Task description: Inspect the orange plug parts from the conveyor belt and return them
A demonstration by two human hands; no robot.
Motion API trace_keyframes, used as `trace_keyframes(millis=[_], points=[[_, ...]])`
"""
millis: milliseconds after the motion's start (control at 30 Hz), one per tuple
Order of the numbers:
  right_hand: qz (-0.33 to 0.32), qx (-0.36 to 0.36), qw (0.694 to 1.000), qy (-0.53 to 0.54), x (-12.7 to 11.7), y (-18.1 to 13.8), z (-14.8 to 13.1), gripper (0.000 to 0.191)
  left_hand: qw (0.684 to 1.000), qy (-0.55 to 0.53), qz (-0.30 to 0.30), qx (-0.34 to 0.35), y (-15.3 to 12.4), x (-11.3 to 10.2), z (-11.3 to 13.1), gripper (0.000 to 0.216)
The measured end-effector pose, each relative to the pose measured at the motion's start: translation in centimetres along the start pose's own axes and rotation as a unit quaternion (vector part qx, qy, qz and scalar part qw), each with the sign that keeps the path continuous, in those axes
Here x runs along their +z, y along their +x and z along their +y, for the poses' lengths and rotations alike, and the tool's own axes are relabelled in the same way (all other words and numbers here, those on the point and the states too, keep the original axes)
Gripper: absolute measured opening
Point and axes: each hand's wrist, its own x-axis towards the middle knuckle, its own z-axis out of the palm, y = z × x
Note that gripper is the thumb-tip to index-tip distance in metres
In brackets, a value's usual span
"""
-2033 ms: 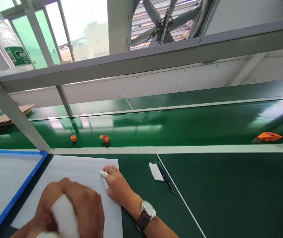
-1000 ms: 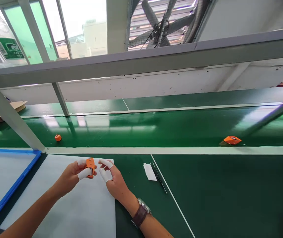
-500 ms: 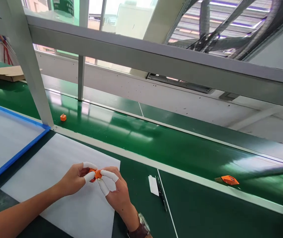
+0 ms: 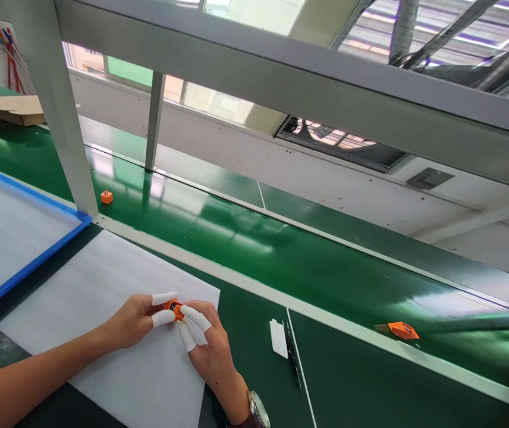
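Over a white sheet [image 4: 116, 285], both hands meet at a small orange plastic housing [image 4: 178, 310] with something dark inside it. My left hand [image 4: 136, 321] pinches its left side between thumb and index finger. Thumb and index finger of my right hand [image 4: 210, 342] grip the right side. White finger cots cover the gripping fingertips of both hands. My fingers hide much of the housing, so its exact kind is unclear.
A blue-edged tray [image 4: 35, 261] lies at the left. On the green belt [image 4: 236, 238] are an orange cube with prongs [image 4: 107, 197] and another orange piece [image 4: 402, 330]. A white card [image 4: 278, 339] lies beside a dark thin object [image 4: 291, 353]. A metal post [image 4: 65, 119] rises behind.
The housing has turned in my fingers and its dark inside now shows. The orange pieces on the belt have shifted left. Another orange shape appears at the right edge. The view has tilted down slightly.
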Motion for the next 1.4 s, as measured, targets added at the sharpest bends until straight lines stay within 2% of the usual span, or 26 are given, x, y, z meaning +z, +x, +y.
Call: trace_keyframes(millis=[133, 300, 467, 533, 667, 733, 800, 967, 1200, 1333, 1400], points=[[-0.014, 0.012, 1.0, 0.011, 0.1, -0.2, 0.1, 0.046, 0.997, 0.062, -0.016, 0.033, -0.1, -0.1, 0.1, 0.042], [-0.016, 0.032, 0.999, 0.034, 0.3, -0.4, 0.1, 0.049, 0.993, 0.09, -0.036, 0.064, -0.6, 0.1, 1.0, 0.044], [-0.043, 0.078, 0.993, 0.081, 0.3, -0.5, 0.0, 0.043, 0.998, 0.036, -0.005, 0.043, -0.5, 0.3, 0.2, 0.041], [-0.048, 0.15, 0.976, 0.148, 0.3, -0.5, 0.1, 0.036, 1.0, 0.006, 0.015, 0.024, -0.3, 0.3, -0.3, 0.041], [-0.04, 0.316, 0.901, 0.296, 0.0, -0.1, 0.0, 0.034, 0.999, -0.007, 0.026, 0.025, -0.3, 0.4, -0.7, 0.041], [-0.065, 0.353, 0.874, 0.327, -0.2, 0.2, -0.2, 0.038, 0.999, -0.007, 0.012, 0.039, -0.5, 0.6, -0.5, 0.041], [-0.085, 0.369, 0.863, 0.336, -0.4, 0.5, -0.5, 0.041, 0.999, -0.007, 0.003, 0.049, -0.7, 0.7, -0.4, 0.041], [-0.079, 0.371, 0.875, 0.302, -0.4, 0.2, -0.4, 0.044, 0.999, 0.001, 0.004, 0.053, -0.9, 0.9, -0.6, 0.04], [-0.049, 0.321, 0.911, 0.254, 0.8, -0.8, 0.3, 0.04, 0.998, 0.03, 0.019, 0.054, -0.6, 0.9, -0.7, 0.037], [-0.035, 0.293, 0.914, 0.28, 0.7, -0.7, 0.3, 0.04, 0.999, 0.023, 0.039, 0.021, -0.2, 0.9, -0.5, 0.038], [-0.037, 0.281, 0.927, 0.247, 0.2, -0.6, 0.5, 0.038, 0.999, 0.007, 0.047, 0.0, 0.0, 0.7, -0.2, 0.038]])
